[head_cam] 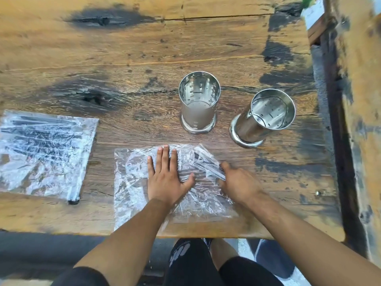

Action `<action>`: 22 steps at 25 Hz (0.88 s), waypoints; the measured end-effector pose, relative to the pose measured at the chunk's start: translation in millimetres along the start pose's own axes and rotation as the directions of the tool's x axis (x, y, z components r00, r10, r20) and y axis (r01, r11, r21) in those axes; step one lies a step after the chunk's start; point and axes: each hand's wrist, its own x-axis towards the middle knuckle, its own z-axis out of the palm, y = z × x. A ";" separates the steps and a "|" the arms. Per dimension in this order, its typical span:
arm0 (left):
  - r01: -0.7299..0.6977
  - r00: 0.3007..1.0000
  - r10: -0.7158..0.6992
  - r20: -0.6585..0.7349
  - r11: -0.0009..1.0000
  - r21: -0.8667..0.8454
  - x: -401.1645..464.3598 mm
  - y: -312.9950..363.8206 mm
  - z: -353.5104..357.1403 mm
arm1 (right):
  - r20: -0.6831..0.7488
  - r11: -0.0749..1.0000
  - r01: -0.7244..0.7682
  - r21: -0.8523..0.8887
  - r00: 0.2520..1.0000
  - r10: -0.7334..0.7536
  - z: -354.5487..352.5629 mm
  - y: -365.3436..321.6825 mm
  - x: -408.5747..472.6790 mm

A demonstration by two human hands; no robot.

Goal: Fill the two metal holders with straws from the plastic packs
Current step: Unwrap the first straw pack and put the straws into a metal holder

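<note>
Two shiny perforated metal holders stand upright and hold nothing: one (198, 104) at table centre, the other (262, 118) to its right. A clear plastic pack (132, 176) lies in front of me near the table's front edge. My left hand (167, 176) rests flat on it, fingers spread. My right hand (239, 184) grips the pack's right end, where dark straws (208, 164) show through the crumpled plastic. A second clear pack (45, 149) with black straws inside lies flat at the left.
The wooden table (144, 48) has dark knots and cracks. Its front edge runs just below the pack. A wooden beam (358, 100) borders the right side. My knees show under the table edge.
</note>
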 end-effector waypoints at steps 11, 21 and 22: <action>-0.043 0.959 0.059 0.278 0.997 -0.063 4.3 -6.5 -27.3 | 0.033 0.956 -0.255 0.147 0.967 0.253 4.9 12.4 -39.0; -0.064 0.890 0.076 0.449 0.997 -0.042 21.4 -12.6 -59.6 | -0.167 0.855 -0.283 0.434 0.907 0.386 -52.4 -1.3 -73.8; -0.081 0.890 0.080 0.449 0.997 -0.018 23.2 -14.0 -61.4 | -0.206 0.827 -0.245 0.506 0.897 0.392 -59.0 -6.2 -73.8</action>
